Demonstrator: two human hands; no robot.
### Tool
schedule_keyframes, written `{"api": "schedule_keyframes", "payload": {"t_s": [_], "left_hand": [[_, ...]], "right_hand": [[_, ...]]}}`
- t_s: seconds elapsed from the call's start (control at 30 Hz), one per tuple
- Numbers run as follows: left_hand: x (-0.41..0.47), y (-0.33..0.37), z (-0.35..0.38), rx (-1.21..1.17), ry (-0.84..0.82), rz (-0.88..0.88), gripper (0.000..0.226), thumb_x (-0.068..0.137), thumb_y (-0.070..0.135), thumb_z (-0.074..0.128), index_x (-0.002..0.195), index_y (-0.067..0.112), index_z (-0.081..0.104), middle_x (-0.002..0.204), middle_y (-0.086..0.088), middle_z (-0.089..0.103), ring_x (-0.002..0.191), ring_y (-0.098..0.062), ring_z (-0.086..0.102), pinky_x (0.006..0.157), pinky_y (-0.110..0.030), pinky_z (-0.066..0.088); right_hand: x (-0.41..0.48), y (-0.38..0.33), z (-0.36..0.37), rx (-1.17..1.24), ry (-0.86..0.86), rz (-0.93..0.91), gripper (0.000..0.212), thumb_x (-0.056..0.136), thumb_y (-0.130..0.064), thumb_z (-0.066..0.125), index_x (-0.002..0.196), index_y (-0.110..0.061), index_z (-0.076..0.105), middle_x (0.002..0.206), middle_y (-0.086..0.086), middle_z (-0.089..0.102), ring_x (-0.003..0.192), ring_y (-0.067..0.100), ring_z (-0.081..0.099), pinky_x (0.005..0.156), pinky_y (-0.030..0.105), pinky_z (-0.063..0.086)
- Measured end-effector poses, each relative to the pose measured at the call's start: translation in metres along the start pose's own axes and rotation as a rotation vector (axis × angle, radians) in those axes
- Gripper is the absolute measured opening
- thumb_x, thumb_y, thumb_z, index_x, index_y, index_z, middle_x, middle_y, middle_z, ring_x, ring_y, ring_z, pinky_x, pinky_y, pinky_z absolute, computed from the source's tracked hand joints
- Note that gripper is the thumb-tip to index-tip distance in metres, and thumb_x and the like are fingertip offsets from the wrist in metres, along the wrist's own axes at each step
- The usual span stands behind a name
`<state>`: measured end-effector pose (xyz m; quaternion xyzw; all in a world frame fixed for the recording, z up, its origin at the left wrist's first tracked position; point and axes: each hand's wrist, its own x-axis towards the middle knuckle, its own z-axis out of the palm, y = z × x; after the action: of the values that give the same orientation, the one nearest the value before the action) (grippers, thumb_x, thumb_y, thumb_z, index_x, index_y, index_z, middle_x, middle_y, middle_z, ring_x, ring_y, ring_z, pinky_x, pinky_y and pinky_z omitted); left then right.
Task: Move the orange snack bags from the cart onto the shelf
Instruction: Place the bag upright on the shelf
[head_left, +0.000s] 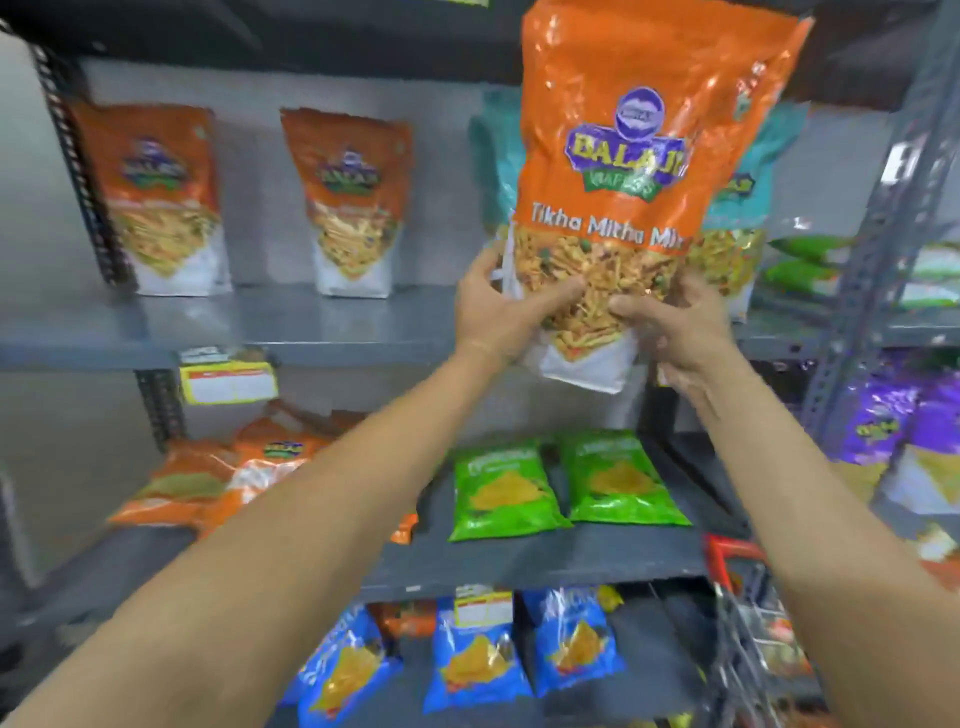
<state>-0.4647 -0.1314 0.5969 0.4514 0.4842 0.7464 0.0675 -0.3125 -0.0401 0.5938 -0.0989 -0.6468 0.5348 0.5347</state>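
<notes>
— What's standing out, biggest first?

— The grey shelf (311, 332) is carrying two upright orange bags (156, 202), and the cart (748, 597) is peeking in at lower right.

— And the task bag?

— The orange snack bag (639, 156) is hanging upright before the shelf. The left hand (498, 312) and right hand (680, 332) are gripping its lower end, fingers curled closed around it.

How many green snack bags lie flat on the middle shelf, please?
2. Both lie side by side on the middle shelf: the left green bag and the right green bag, below the raised orange bag. Others may be hidden behind the arms.
</notes>
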Motion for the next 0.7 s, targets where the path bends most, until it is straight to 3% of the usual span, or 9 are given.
{"api": "schedule_keyframes", "payload": {"t_s": [0.13,0.27,0.4,0.57,0.7], "left_hand": [[0.049,0.009,-0.063,0.075,0.087,0.074,0.052,0.044,0.039,0.086,0.089,0.023,0.064,0.088,0.004,0.071,0.090,-0.019,0.068,0.078,-0.033,0.057],[0.093,0.004,-0.116,0.122,0.094,0.100,0.053,0.052,0.026,0.090,0.096,0.014,0.064,0.087,0.007,0.069,0.078,-0.002,0.066,0.076,-0.024,0.056],[0.124,-0.018,-0.149,0.211,0.083,0.034,0.058,0.052,0.028,0.091,0.100,0.020,0.060,0.098,0.004,0.068,0.091,-0.012,0.066,0.087,-0.037,0.056],[0.144,-0.058,-0.175,0.322,-0.030,-0.040,0.077,0.044,0.048,0.088,0.111,0.022,0.060,0.107,0.005,0.070,0.098,-0.014,0.066,0.091,-0.043,0.055],[0.149,-0.073,-0.172,0.288,-0.006,-0.033,0.080,0.045,0.055,0.085,0.114,0.023,0.060,0.113,0.004,0.068,0.104,-0.016,0.064,0.094,-0.043,0.053]], "right_hand": [[0.047,0.003,0.071,-0.009,-0.038,-0.033,0.039,0.055,0.002,0.082,0.085,-0.019,0.067,0.074,-0.009,0.076,0.073,0.011,0.069,0.066,0.028,0.058],[0.089,0.016,0.124,-0.026,-0.076,-0.014,0.052,0.041,-0.009,0.093,0.086,-0.017,0.069,0.095,0.006,0.075,0.094,0.028,0.070,0.086,0.047,0.058],[0.110,0.044,0.157,-0.100,-0.097,0.059,0.053,0.055,-0.001,0.087,0.099,-0.018,0.065,0.103,0.007,0.072,0.097,0.026,0.069,0.078,0.039,0.059],[0.128,0.085,0.169,-0.238,-0.074,0.074,0.053,0.051,-0.012,0.092,0.097,-0.019,0.066,0.106,0.009,0.073,0.100,0.025,0.069,0.091,0.048,0.056],[0.136,0.104,0.170,-0.172,-0.042,0.072,0.042,0.067,0.001,0.083,0.100,-0.016,0.064,0.101,0.004,0.071,0.094,0.020,0.068,0.089,0.040,0.056]]}}
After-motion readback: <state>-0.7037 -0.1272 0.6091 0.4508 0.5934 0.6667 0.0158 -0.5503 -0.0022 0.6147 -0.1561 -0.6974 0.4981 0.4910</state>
